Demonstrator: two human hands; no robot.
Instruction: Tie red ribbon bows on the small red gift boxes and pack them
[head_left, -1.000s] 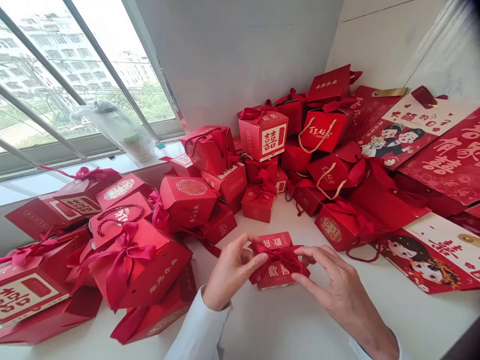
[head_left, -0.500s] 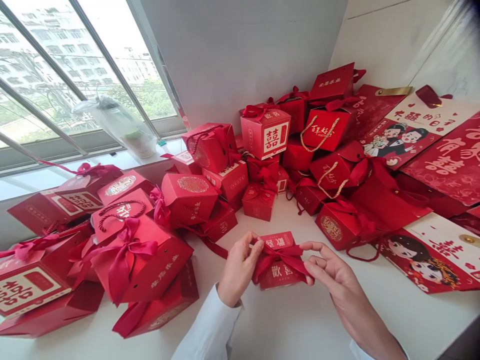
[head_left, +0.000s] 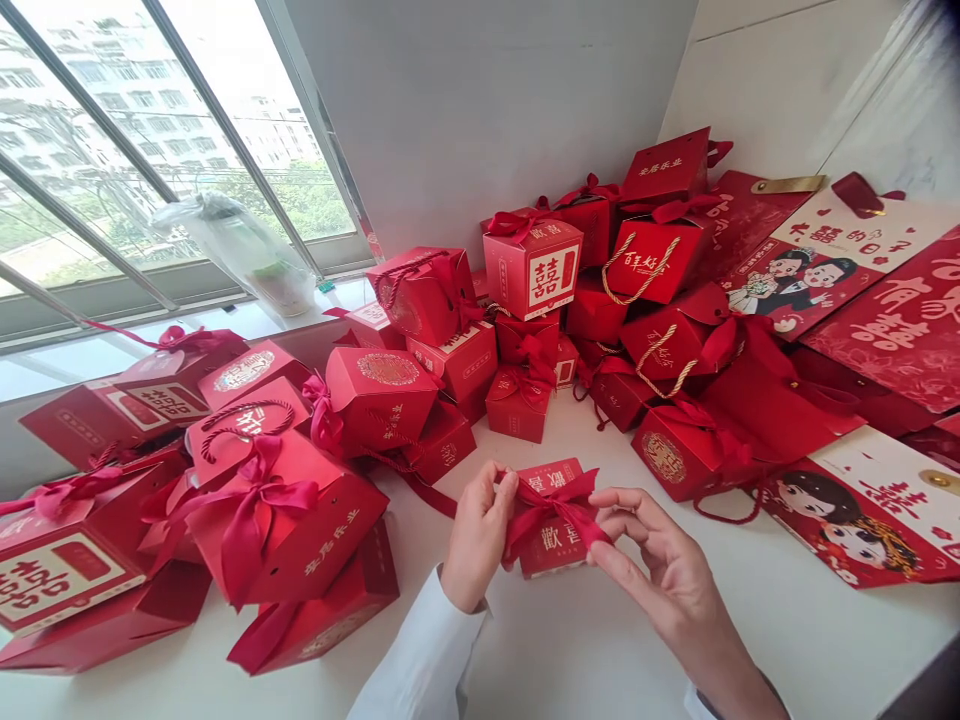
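Note:
A small red gift box point(head_left: 553, 548) printed with gold characters lies flat on the white counter point(head_left: 570, 640), close in front of me. A red satin ribbon point(head_left: 551, 507) crosses its top in a loose bow. My left hand point(head_left: 478, 525) pinches the ribbon at the box's left side. Fingertips of my right hand point(head_left: 660, 555) pinch the ribbon's other loop at the right side. White shirt cuffs show at both wrists. Part of the box's near corner is hidden by the ribbon.
Several red gift boxes and bags with ribbons and gold rope handles point(head_left: 645, 255) are heaped on both sides and behind. Red cartoon-couple cards point(head_left: 847, 520) lie at the right. A plastic bag point(head_left: 240, 255) rests on the windowsill at the left.
The ribbon is drawn up tighter on the box, and its bow has shifted toward the upper right. My right hand has moved slightly left, and its fingers have closed in on the ribbon.

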